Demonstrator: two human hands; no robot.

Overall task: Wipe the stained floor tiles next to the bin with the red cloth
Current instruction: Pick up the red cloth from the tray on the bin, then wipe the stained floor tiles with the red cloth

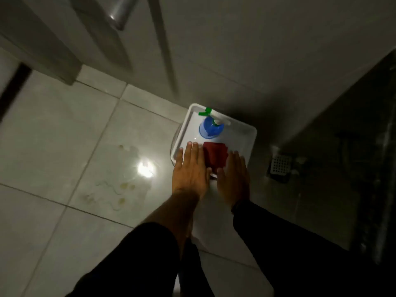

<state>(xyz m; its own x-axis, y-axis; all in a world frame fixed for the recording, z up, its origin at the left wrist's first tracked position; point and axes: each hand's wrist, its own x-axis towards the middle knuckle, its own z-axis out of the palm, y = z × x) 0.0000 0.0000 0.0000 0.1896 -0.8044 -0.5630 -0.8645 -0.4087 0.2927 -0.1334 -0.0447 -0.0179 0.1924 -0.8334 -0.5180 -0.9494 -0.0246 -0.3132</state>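
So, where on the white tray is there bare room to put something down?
Bare room lies at the white plastic tray's right end, beyond the blue spray bottle. The near edge is crowded: folded red cloth, left hand, right hand.

Glossy glazed floor tiles [53, 133] mirror a light, the white tray [246, 133] looks like smooth plastic, and the red cloth [215, 154] is matt fabric.

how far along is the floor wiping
Nothing is wiped yet: yellowish stains still mark the floor tiles left of the bin. In hand: the left hand and right hand lie open either side of the red cloth on the bin's top, beside a spray bottle. Left: pick up the cloth, wipe.
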